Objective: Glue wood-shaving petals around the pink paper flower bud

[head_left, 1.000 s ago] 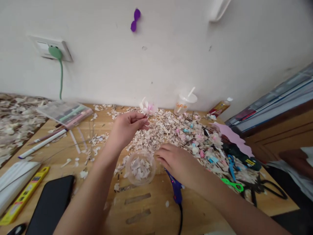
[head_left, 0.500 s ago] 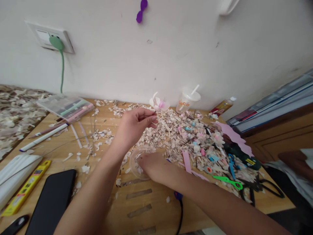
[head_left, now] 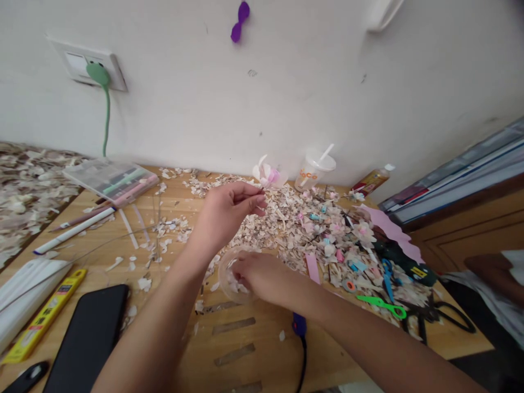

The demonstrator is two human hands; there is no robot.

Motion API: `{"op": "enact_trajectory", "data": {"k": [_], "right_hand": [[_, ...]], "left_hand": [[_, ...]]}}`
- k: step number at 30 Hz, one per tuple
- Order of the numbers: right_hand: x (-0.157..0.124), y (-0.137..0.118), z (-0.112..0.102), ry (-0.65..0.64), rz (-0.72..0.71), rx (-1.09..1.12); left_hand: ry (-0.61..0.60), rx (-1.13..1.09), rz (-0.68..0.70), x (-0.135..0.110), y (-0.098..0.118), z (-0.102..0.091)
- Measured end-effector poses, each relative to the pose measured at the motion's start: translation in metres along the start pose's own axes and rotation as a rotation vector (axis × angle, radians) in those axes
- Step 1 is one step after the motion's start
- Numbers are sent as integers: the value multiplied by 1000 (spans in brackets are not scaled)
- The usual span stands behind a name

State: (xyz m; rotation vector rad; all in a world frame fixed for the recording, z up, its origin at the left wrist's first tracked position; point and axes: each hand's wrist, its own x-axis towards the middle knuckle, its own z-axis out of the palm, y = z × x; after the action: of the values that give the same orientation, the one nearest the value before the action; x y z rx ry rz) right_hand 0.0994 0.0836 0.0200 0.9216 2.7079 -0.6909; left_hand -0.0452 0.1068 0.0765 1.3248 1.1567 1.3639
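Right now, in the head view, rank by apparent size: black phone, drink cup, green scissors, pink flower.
1. black phone, though nearest the camera
2. drink cup and green scissors, too alike to rank
3. pink flower, smallest

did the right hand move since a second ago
Yes. The right hand went left, from beside the small clear cup to reaching into it.

Pinches a pink-and-white flower [head_left: 268, 176] at its base in the left grip [head_left: 229, 210], raised above a heap of pale chips [head_left: 286, 224]. Has the right grip [head_left: 257, 275], fingers curled, inside a clear cup [head_left: 224, 271] standing on the wooden tabletop [head_left: 245, 349], just beyond a blue glue gun [head_left: 299, 325], with a black phone [head_left: 88, 338] flat at left.
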Motion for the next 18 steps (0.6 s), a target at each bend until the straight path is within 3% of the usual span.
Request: {"op": "enact_trajectory", "data": {"k": [5,10,18], "right_hand": [[-5,15,2,185,15,252],[-16,7,-4,339,34,511],[-77,13,-39,666,188,702]], "left_hand": [[2,5,-3,2,-4,1],[-24,133,61,3,-1,-1],[29,237,203,2,-12,-9]]}}
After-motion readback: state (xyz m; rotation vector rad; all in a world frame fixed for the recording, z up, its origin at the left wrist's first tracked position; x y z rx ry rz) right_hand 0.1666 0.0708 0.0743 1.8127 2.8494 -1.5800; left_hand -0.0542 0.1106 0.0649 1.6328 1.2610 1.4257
